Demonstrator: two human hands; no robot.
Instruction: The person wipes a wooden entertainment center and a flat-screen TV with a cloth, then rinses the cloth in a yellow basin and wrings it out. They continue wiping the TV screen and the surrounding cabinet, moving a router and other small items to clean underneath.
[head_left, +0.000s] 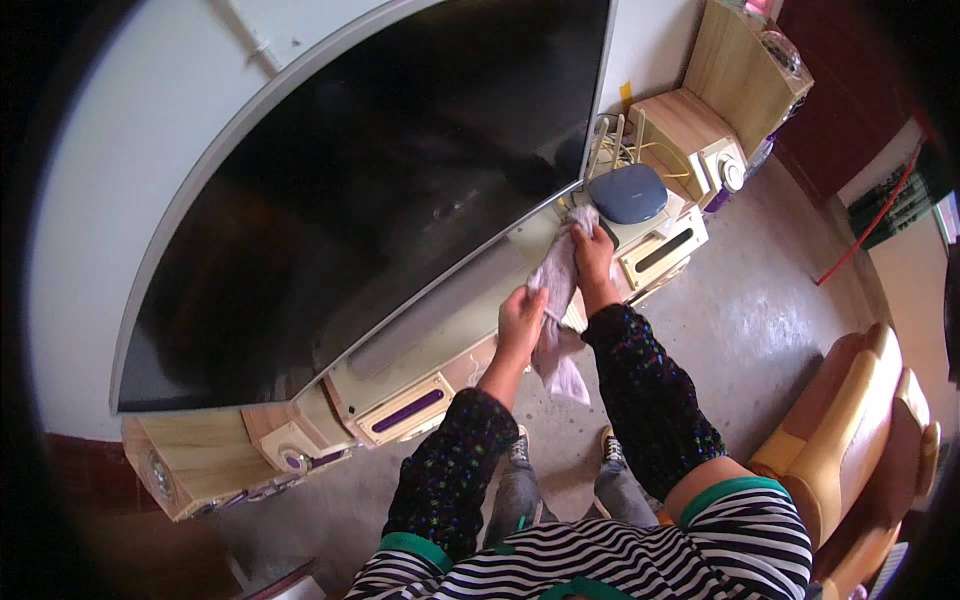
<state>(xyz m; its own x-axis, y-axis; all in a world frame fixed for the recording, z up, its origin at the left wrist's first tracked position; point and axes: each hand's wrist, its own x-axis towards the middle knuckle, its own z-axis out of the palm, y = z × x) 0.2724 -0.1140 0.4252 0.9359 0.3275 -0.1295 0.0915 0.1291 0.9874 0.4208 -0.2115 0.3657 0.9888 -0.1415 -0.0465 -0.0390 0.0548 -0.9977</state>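
A pale pinkish-grey cloth (556, 281) is stretched between my two hands over the front edge of a TV cabinet. My left hand (523, 319) grips its lower left side, and the loose end hangs below. Farther up, my right hand (592, 255) holds the bunched upper part, close to a dark blue router (628, 195) on the cabinet top. A small black item beside that hand is partly hidden. Behind the cloth stands a large flat-screen television (375, 202) with a dark screen. A grey soundbar-like cylinder (439, 304) lies along its lower edge.
Wooden speakers stand at the cabinet's right end (694, 135) and left end (195, 457). Yellow cables (667, 150) run behind the router. A tan and brown leather sofa (840, 435) is at the lower right. Concrete floor (765, 300) lies between the sofa and cabinet.
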